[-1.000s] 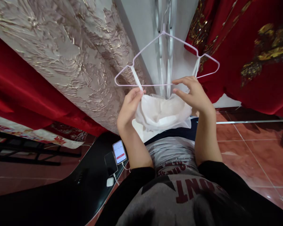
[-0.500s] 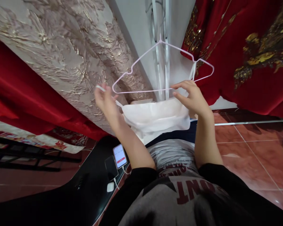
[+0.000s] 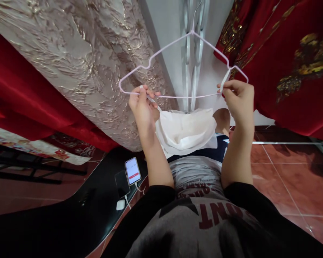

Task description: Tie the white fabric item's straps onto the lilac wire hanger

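Observation:
A pale pink hanger (image 3: 171, 44) hangs before me by its metal hook. Below its bottom bar a white garment with thin straps (image 3: 187, 125) lies in front of my lap, its exact kind unclear. Its right strap runs up to the hanger's right notch, and my right hand (image 3: 238, 98) pinches that strap just above the bar. My left hand (image 3: 142, 105) is closed on the left strap, beside the bar's left end. A white tip of this strap shows between thumb and fingers.
Beige embossed fabric (image 3: 83, 64) hangs at left, red fabric with gold decoration (image 3: 293, 71) at right. White metal poles (image 3: 188, 71) stand behind the hanger. A lit phone (image 3: 133, 171), a dark phone (image 3: 122, 184) and a white case (image 3: 120, 205) lie on a black surface (image 3: 70, 222).
My left hand has moved right and up with its strap to the hanger's bar. My right hand has gone from fingers apart to pinching the right strap. The hanger sits higher in view.

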A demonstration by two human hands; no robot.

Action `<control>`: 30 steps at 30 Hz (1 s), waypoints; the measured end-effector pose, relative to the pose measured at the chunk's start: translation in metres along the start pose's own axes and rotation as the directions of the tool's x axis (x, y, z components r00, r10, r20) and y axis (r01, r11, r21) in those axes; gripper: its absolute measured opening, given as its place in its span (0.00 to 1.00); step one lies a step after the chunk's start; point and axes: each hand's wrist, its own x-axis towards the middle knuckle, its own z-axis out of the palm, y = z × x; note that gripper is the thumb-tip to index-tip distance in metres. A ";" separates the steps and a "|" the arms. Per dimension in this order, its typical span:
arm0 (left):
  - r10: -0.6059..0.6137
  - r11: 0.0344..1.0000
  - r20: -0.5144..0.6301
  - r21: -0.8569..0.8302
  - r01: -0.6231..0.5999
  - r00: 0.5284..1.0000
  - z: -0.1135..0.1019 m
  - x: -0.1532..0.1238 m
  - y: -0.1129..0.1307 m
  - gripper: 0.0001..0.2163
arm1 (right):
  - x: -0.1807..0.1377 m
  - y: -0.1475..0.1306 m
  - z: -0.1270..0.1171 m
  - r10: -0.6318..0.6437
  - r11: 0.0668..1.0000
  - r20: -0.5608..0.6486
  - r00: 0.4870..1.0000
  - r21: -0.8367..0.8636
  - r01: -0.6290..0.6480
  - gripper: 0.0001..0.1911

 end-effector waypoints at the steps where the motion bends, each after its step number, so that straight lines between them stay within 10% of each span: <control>1: -0.002 1.000 0.003 0.017 0.002 1.000 0.000 0.000 0.000 0.16 | 0.003 -0.008 0.002 -0.020 0.999 0.016 1.000 0.028 0.020 0.09; 5: -0.027 0.998 -0.072 0.059 0.031 0.997 0.003 0.000 0.005 0.11 | 0.024 -0.021 0.001 -0.065 0.994 -0.081 0.995 0.079 0.071 0.10; 11: -0.056 0.986 -0.052 0.157 0.064 0.997 0.000 0.001 0.006 0.14 | 0.033 0.038 -0.023 -0.179 0.980 -0.288 0.941 0.031 0.196 0.32; 15: -0.051 0.990 -0.027 0.129 0.054 0.998 -0.001 -0.003 0.003 0.19 | 0.007 0.041 -0.019 -0.208 0.945 -0.529 0.822 0.107 0.309 0.19; 22: -0.118 0.988 -0.078 0.092 0.125 0.990 0.006 -0.014 0.015 0.09 | -0.018 -0.011 0.001 -0.173 0.985 0.119 0.978 -0.003 0.175 0.10; 28: 0.255 0.961 -0.371 0.196 -0.193 0.893 -0.024 -0.013 0.017 0.11 | -0.019 -0.010 -0.006 -0.179 0.983 0.055 0.982 -0.041 0.181 0.11; 30: 0.454 0.873 -0.298 0.339 -0.351 0.840 -0.036 -0.015 0.019 0.11 | -0.019 -0.010 -0.008 -0.185 0.981 0.038 0.982 -0.052 0.187 0.10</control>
